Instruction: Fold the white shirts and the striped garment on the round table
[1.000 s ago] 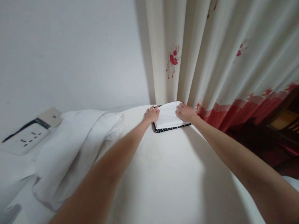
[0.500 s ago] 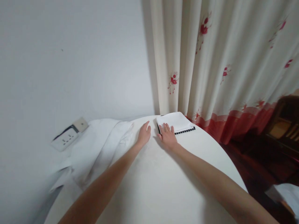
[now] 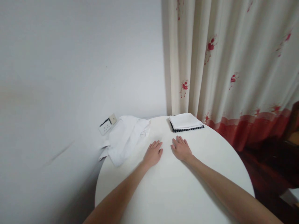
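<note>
My left hand (image 3: 153,153) rests palm down on the white round table (image 3: 168,189), fingers stretched out and holding nothing. To its right, my right hand (image 3: 181,148) also lies flat with its fingers apart. Just beyond the right hand is a neatly folded white cloth (image 3: 185,120), on top of a folded piece with a black-and-white edge (image 3: 188,128). A loose, crumpled white cloth (image 3: 127,137), perhaps a garment, lies at the table's left side, beyond my left hand. Neither hand touches the cloths.
A wall socket (image 3: 105,127) sits beside the crumpled cloth on the pale wall (image 3: 81,56). Behind the table at right hangs a cream curtain (image 3: 221,62) with red flowers and a red hem. Dark furniture (image 3: 291,133) stands at the far right.
My right hand has come off the folded cloth and drawn back toward me. The left hand has also moved nearer and now lies flat. The view has shifted left.
</note>
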`<control>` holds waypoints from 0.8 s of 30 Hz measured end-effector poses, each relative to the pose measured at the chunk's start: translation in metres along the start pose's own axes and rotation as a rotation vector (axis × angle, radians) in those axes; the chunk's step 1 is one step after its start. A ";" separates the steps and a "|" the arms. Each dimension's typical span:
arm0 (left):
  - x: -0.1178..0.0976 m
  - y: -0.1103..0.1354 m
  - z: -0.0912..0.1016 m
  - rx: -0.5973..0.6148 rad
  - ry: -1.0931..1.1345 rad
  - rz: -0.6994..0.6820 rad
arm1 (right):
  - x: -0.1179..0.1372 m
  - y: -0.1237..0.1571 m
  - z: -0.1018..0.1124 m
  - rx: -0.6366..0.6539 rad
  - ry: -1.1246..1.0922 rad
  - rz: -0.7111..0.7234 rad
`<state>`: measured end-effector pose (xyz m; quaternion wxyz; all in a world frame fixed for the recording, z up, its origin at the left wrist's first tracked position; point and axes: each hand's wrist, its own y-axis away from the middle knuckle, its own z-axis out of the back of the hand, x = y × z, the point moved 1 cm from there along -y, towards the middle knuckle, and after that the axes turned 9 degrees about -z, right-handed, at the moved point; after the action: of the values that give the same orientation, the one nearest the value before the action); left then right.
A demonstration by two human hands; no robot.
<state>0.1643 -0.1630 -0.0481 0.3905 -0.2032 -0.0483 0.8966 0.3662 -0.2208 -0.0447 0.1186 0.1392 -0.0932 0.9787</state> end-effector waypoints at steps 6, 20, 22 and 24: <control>-0.007 0.005 0.007 0.043 -0.037 -0.010 | -0.008 0.016 0.000 0.002 0.066 -0.012; 0.013 0.007 0.026 -0.067 0.038 0.040 | -0.022 0.010 -0.010 -0.027 0.095 0.090; 0.021 0.007 0.037 -0.164 0.024 0.130 | -0.024 0.009 -0.009 -0.025 0.096 0.106; 0.033 0.010 0.053 -0.283 -0.008 0.231 | -0.025 0.009 -0.008 -0.026 0.094 0.122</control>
<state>0.1160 -0.1419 -0.0125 0.2523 -0.2566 -0.1518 0.9206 0.3855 -0.2328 -0.0614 0.0650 0.0859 -0.1085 0.9882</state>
